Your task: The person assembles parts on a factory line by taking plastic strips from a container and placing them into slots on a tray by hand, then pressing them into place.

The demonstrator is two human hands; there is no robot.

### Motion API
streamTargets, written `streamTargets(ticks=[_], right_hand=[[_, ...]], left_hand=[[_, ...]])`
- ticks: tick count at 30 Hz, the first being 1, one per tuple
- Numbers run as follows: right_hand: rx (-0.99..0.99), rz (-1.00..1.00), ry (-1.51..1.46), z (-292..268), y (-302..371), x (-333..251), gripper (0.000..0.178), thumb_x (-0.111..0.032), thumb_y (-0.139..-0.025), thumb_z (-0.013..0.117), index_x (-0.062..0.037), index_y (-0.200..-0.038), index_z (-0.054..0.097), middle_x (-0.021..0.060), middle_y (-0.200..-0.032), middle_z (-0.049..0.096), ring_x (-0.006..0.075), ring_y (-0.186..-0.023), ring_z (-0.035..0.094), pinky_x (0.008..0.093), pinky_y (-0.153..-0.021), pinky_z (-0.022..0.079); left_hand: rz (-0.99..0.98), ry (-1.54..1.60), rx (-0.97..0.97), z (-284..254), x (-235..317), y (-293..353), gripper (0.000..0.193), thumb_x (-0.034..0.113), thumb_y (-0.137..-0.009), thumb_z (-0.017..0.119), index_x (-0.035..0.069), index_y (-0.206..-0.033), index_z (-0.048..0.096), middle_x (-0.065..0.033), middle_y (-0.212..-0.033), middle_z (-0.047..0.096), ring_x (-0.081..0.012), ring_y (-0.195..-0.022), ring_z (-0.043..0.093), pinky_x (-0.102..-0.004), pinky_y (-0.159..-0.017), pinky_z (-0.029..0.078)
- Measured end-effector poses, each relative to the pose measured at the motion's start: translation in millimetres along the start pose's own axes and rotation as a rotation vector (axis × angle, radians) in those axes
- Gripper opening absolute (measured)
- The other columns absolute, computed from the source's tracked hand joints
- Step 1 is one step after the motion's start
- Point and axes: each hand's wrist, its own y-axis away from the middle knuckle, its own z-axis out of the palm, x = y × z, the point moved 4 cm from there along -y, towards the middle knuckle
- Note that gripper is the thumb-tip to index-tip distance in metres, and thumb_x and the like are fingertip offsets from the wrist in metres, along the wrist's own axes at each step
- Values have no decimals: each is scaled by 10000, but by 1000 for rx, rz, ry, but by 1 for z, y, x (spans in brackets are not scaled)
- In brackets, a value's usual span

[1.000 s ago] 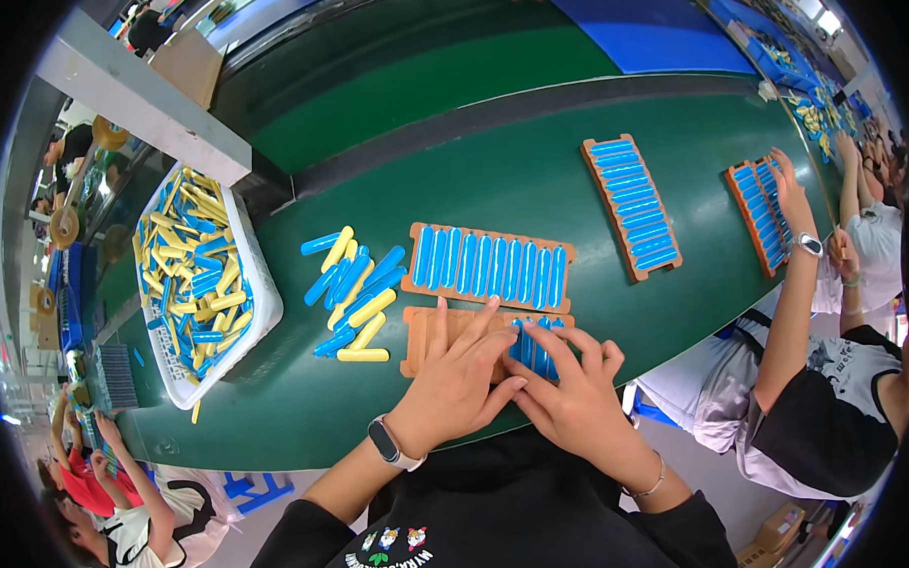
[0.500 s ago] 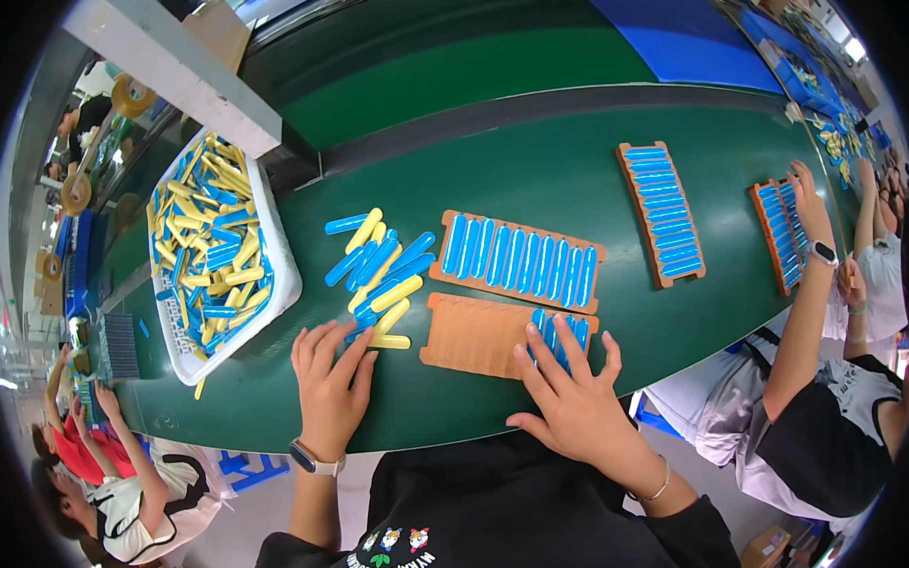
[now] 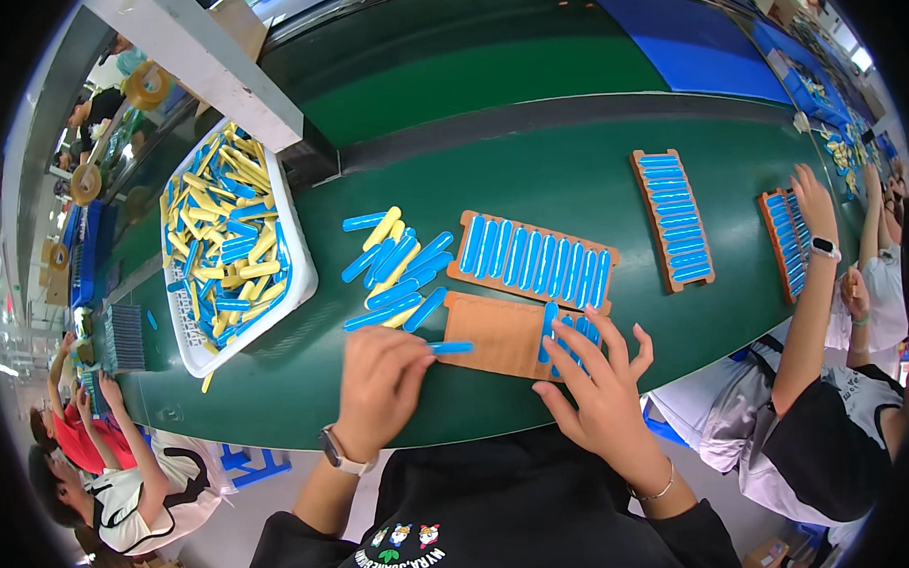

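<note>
My left hand (image 3: 383, 387) pinches one end of a blue rounded plastic strip (image 3: 451, 348); its other end reaches over the left edge of the near brown slotted tray (image 3: 491, 333). My right hand (image 3: 601, 404) is spread over the right part of that tray, fingertips on or just above several blue strips lying there side by side. One strip (image 3: 549, 333) sits at the left of that row, beside my index finger. Just behind, a second brown tray (image 3: 612, 250) is lined with blue strips. A loose pile of blue and yellow strips (image 3: 399, 271) lies left of the trays.
A white basket (image 3: 302, 274) heaped with blue and yellow strips stands at the left, near a grey post (image 3: 207, 72). Another filled tray (image 3: 672, 216) lies to the right. Co-workers sit at both sides; one's hand (image 3: 814, 201) is at a tray on the far right.
My left hand has left the pile with a blue strip and moved toward the near tray. Another blue strip now stands in the row by my right fingers. The view has shifted slightly.
</note>
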Motion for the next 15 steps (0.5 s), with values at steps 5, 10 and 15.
streamTargets(ticks=[5, 10, 15], right_hand=[[-39, -20, 44, 0, 0, 2, 306, -301, -780, 699, -97, -1005, 664, 36, -1234, 549, 290, -1250, 417, 604, -950, 194], [-20, -8, -11, -3, 7, -1, 229, -250, -741, 720, -120, -924, 672, 12, -1215, 573, 299, -1238, 416, 593, -970, 177], [3, 27, 21, 0, 4, 2, 203, -246, -755, 715, -114, -898, 658, 13, -1200, 569, 269, -1234, 431, 595, -941, 205]], left_hand=[[343, 215, -231, 41, 36, -12, 222, -28, -722, 643, 26, -937, 638, -115, -1014, 647, -304, -1057, 593, -438, -925, 456], [355, 69, -307, 56, 33, -35, 279, -41, -726, 585, 24, -991, 641, -109, -1159, 597, -300, -1177, 525, -496, -1013, 391], [287, -40, -314, 55, 32, -28, 355, -8, -709, 620, 72, -1054, 647, -66, -1182, 583, -262, -1166, 528, -505, -1031, 350]])
